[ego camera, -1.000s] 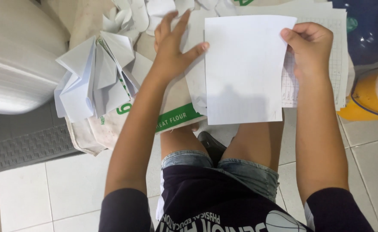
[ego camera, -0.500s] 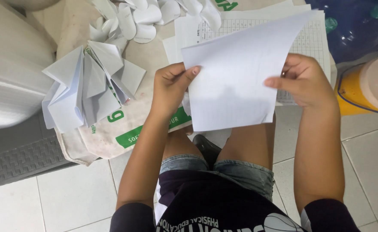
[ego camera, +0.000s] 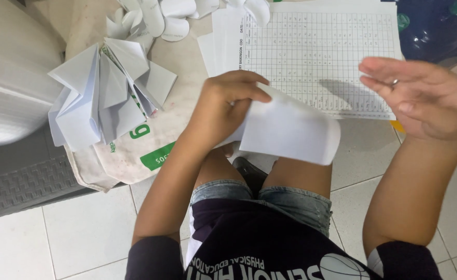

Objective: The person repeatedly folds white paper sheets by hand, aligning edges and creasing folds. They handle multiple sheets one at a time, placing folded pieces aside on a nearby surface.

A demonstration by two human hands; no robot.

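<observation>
My left hand (ego camera: 228, 101) grips a white sheet of paper (ego camera: 290, 129) that curls over into a loose fold above my knees. My right hand (ego camera: 420, 96) hovers flat to the right of the sheet, fingers spread, a ring on one finger, touching nothing. Beyond both hands lies a stack of printed grid sheets (ego camera: 322, 52) on the floor.
A pile of folded white paper shapes (ego camera: 104, 93) rests on a cream flour sack (ego camera: 140, 150) at the left, with smaller folded pieces (ego camera: 161, 18) farther back. A white rounded object (ego camera: 10, 78) and grey mat (ego camera: 21, 186) sit far left. A dark blue bag (ego camera: 436, 28) lies top right.
My right hand has let go of the white sheet and opened to the right. The left hand alone now holds the sheet, which has curled over and dropped lower.
</observation>
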